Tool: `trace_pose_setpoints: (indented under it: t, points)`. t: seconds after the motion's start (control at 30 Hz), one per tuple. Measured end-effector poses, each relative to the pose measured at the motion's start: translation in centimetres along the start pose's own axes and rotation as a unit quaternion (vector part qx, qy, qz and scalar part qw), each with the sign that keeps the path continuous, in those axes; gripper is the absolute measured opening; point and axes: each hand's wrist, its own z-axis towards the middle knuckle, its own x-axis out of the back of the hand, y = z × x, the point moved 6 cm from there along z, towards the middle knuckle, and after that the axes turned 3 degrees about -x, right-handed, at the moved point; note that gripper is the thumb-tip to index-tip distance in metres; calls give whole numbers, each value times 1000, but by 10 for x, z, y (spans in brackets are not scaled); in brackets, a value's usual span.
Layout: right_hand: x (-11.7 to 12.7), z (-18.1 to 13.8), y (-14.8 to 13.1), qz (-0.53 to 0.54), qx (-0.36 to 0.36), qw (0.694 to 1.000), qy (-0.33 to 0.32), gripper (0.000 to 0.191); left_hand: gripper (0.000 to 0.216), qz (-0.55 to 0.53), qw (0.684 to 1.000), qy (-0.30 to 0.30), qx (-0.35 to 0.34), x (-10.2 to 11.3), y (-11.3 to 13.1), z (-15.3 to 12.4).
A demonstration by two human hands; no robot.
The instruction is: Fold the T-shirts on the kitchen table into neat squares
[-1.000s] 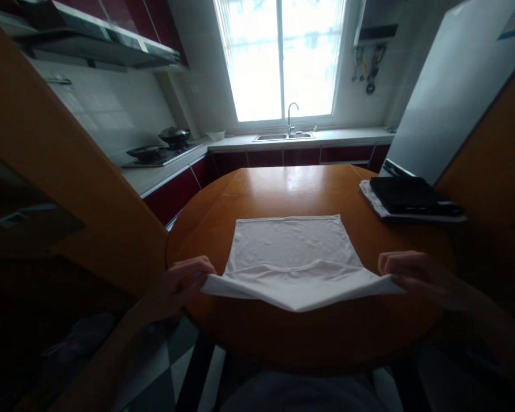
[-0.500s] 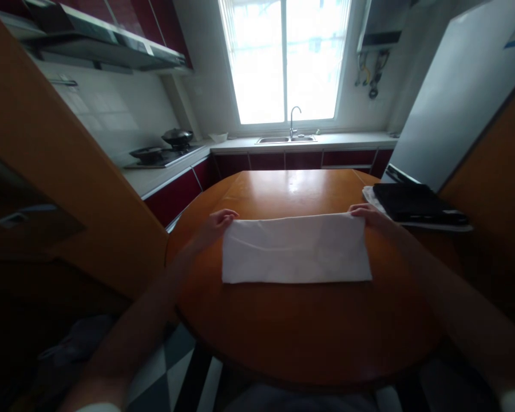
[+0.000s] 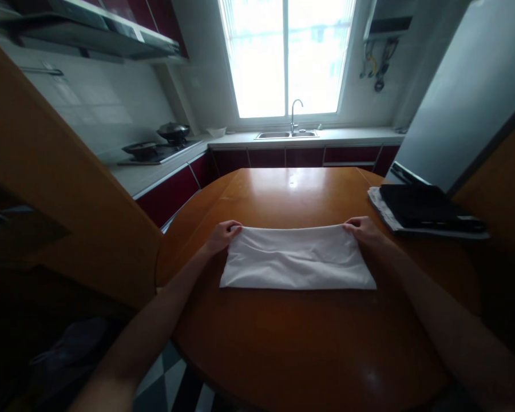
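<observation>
Left hand and right hand have moved forward since a second ago. On the wooden table, the white cloth lies folded, near edge straight, middle lightly creased; both hands' fingers clamp its two far corners.

And there I am: left forearm and right forearm stretch far, slanting inward; my left hand pinches, my right hand pinches too, level, well apart.
</observation>
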Motion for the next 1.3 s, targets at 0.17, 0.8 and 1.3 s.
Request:
trace_pose_setpoints:
  t: [0.17,0.8,1.3]
  points:
    - [-3,-9,-8,-162,5,983,87,20,37,107,994,17,-25,-3,1,1]
    - [-106,-50,-68,-297,114,948,3,63,60,208,940,-202,-180,-113,108,-21]
    - [-54,-12,-13,-299,27,953,38,70,66,191,941,-228,-162,-115,108,-23]
